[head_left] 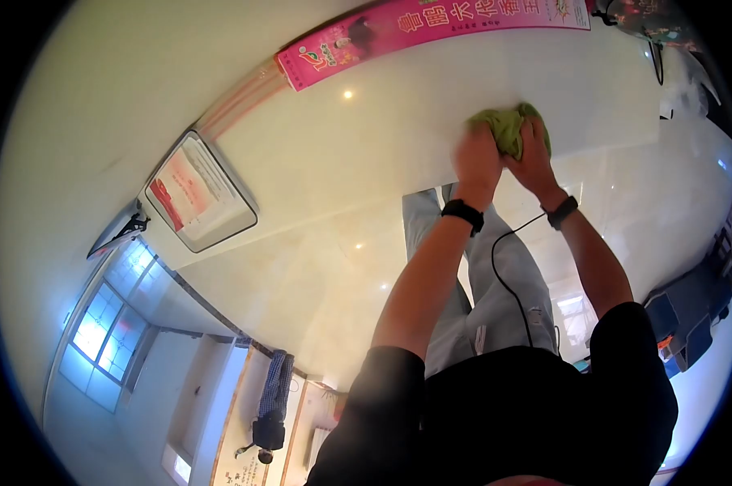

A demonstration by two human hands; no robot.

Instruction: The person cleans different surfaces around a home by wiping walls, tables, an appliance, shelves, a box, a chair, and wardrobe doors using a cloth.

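A bunched green cloth (pixel 508 128) is at the upper middle right, over a glossy cream surface. My left hand (pixel 479 158), smeared by motion, grips the cloth's left and lower side. My right hand (pixel 534 162) is closed on its right side, with fingers laid over the folds. The two hands are close together, and a dark band circles each wrist. Parts of the fingers are hidden in the cloth.
A long pink printed strip (pixel 431 36) lies along the far edge. To the left is a dark-rimmed tray (pixel 248 212) with printed sheets. A black cable (pixel 495 263) hangs before my legs. Another person (pixel 270 405) stands at lower left; dark chairs (pixel 694 312) are at right.
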